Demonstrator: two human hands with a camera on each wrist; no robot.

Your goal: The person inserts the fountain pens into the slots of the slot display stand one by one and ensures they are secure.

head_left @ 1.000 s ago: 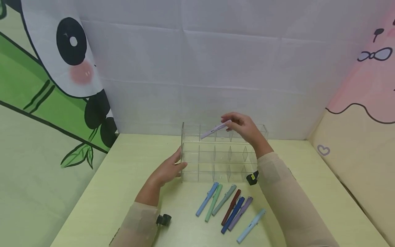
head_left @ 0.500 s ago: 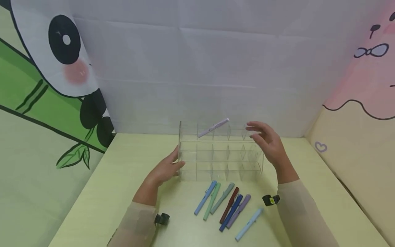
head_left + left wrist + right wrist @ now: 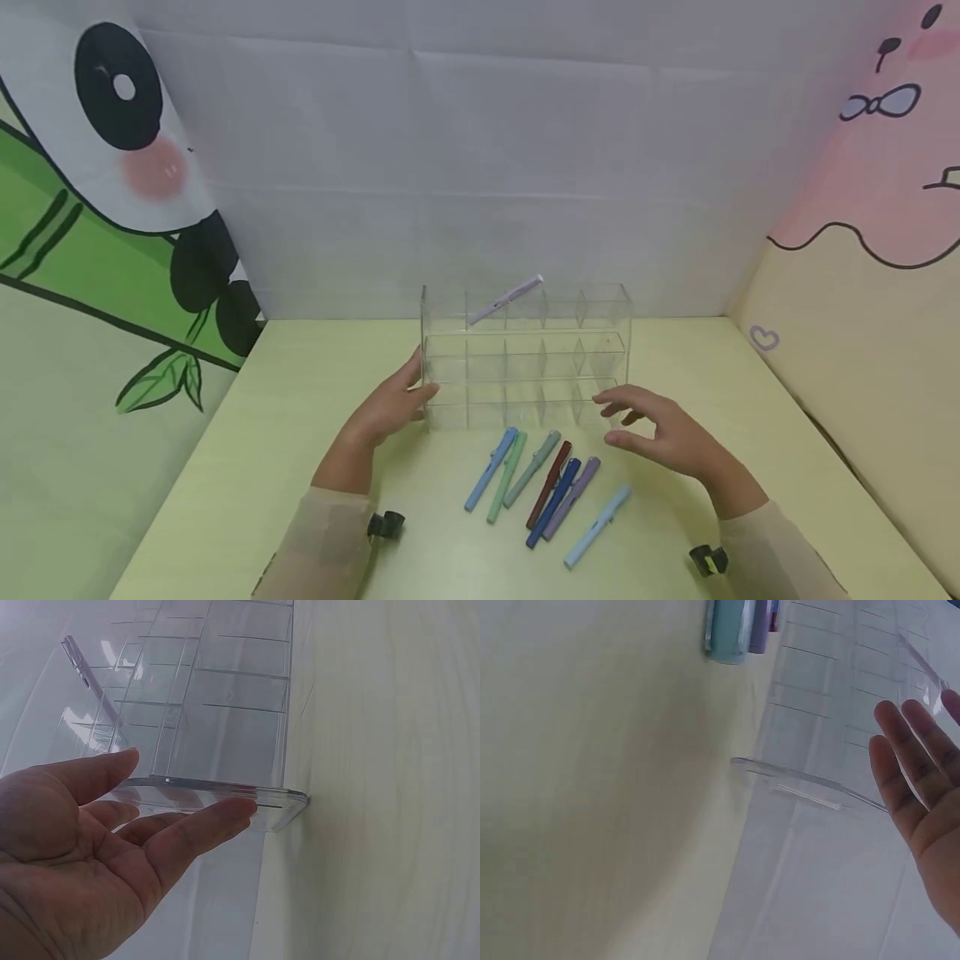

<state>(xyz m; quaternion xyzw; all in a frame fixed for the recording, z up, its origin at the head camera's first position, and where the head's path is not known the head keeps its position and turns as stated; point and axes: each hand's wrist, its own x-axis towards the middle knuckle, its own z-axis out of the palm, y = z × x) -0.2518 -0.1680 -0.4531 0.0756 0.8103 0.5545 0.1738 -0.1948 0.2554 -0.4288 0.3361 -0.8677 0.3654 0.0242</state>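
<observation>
Of the two hands, the left hand (image 3: 386,408) touches the left end of a clear rack (image 3: 525,367), thumb at the near side, fingers extended along the end panel. The right hand (image 3: 663,425) is held palm inward by the rack's near right corner, thumb and loosely bent fingers well apart and unladen. The rack has three tiers, each divided into five compartments; one lilac pen (image 3: 506,300) leans diagonally in the top tier, lower end to the left. Seven pens lie near the rack on the surface (image 3: 240,467), left to right: blue (image 3: 491,469), light green (image 3: 507,477), grey-green (image 3: 532,469), dark red (image 3: 549,483), dark blue (image 3: 553,502), purple (image 3: 572,498) and, apart, light blue (image 3: 597,527).
</observation>
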